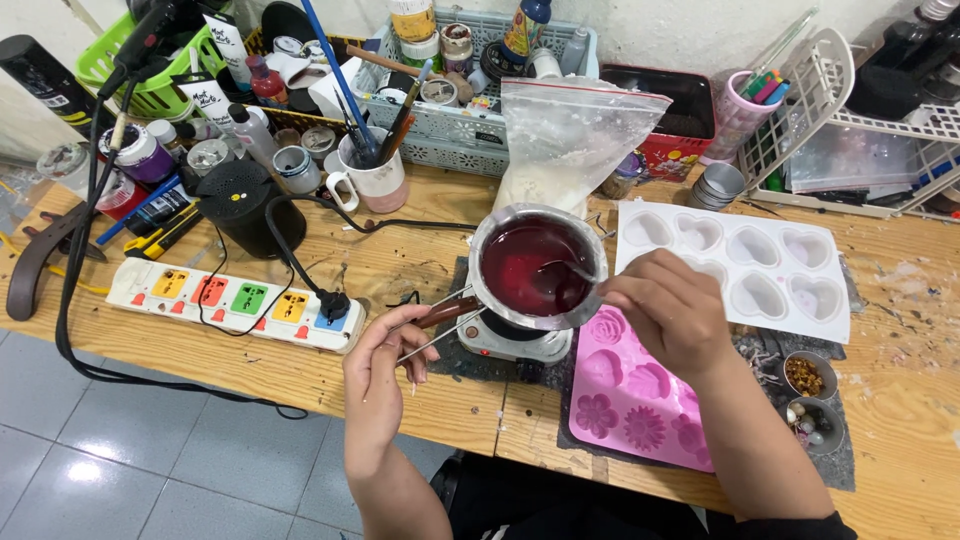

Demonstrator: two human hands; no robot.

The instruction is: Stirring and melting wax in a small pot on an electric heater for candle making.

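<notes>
A small metal pot [490, 235] holds dark red liquid and sits on a small round hot plate [515, 342]. My left hand [385, 365] grips the pot's wire and wooden handle [445, 313] at the left. My right hand [668, 310] holds a spoon [560, 270] whose bowl dips into the red liquid. Just under my right hand lies a pink flower-shaped mould [630, 400]. Beyond it a white heart-shaped mould [745, 265] lies flat.
A white power strip [230, 300] with coloured switches lies at the left, a black plug in it. A clear bag [570, 140] of white flakes stands behind the pot. Baskets of jars, a mug of brushes [375, 175] and two small bowls [812, 395] crowd the wooden table.
</notes>
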